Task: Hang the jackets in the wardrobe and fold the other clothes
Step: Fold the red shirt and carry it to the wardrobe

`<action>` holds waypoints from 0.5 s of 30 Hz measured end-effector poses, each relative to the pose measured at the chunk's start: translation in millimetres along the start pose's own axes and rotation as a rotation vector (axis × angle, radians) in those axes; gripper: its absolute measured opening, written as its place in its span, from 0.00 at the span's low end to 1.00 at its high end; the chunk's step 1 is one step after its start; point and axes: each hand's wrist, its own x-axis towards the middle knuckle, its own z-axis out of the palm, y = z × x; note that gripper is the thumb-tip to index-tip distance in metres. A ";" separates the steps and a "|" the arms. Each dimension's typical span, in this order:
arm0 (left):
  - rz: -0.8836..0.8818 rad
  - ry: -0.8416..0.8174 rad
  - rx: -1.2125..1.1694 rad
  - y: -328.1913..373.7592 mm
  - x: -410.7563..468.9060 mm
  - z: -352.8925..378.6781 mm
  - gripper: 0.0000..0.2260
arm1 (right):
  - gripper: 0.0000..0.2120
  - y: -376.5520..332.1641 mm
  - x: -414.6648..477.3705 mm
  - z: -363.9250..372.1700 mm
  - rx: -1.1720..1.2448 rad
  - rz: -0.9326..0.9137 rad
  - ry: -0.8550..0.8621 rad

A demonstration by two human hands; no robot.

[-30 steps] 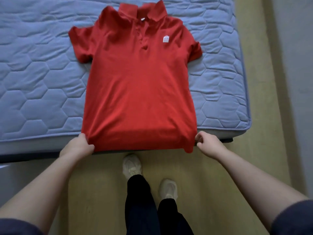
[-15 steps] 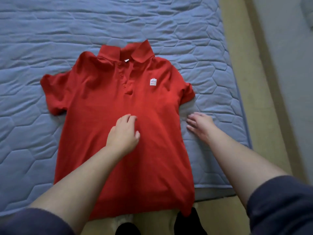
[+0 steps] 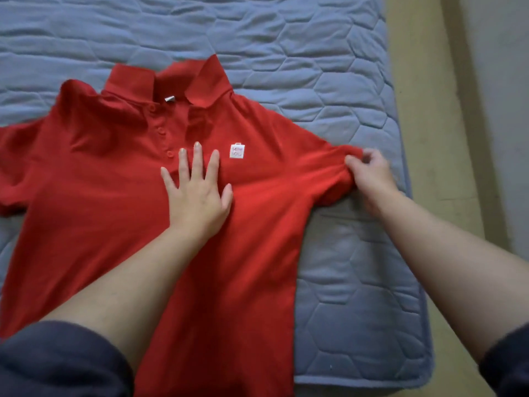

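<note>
— Head view: changed since half a second ago?
— Moved the left hand [image 3: 197,193] up the chest of the red polo shirt [image 3: 100,196], fingers spread flat, beside the white logo [image 3: 237,150].
— And the right hand [image 3: 369,176]?
— Off the blue quilted mattress [image 3: 343,81] under the shirt; now pinching the sleeve cuff [image 3: 329,173].

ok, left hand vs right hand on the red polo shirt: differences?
The left hand lies flat, fingers spread, pressing the chest of the red polo shirt; the right hand curls its fingers, pinching the short sleeve. The left hand sits mid-shirt; the right hand at its edge, over the blue quilted mattress. Both touch the shirt.
</note>
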 end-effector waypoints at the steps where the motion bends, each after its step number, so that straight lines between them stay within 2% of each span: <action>1: -0.004 -0.062 0.044 1.8 2.5 6.0 0.32 | 0.07 6.2 -0.3 0.5 0.032 0.099 -0.116; 2: -0.007 -0.109 0.082 2.2 3.5 12.5 0.33 | 0.07 10.7 -2.1 2.0 0.088 0.199 -0.209; 4: -0.018 -0.146 0.108 -0.1 5.5 21.1 0.35 | 0.07 13.4 -5.5 5.2 0.217 0.276 -0.246; 7: -0.015 -0.189 0.099 -0.7 9.4 20.3 0.35 | 0.07 9.6 -4.7 -1.8 0.355 0.151 -0.016; 9: -0.012 -0.215 0.101 -1.9 10.6 17.0 0.36 | 0.06 7.4 -9.1 -5.9 0.426 0.162 -0.006; 11: -0.013 -0.245 0.091 -2.2 10.2 12.4 0.36 | 0.04 13.1 -22.8 -7.9 0.481 0.310 -0.211; 13: -0.011 -0.281 0.073 -2.1 12.4 7.5 0.37 | 0.04 22.7 -39.8 -9.4 0.368 0.442 -0.431; 15: -0.012 -0.342 0.061 -2.9 15.2 0.3 0.39 | 0.04 27.0 -49.8 -8.8 0.192 0.431 -0.586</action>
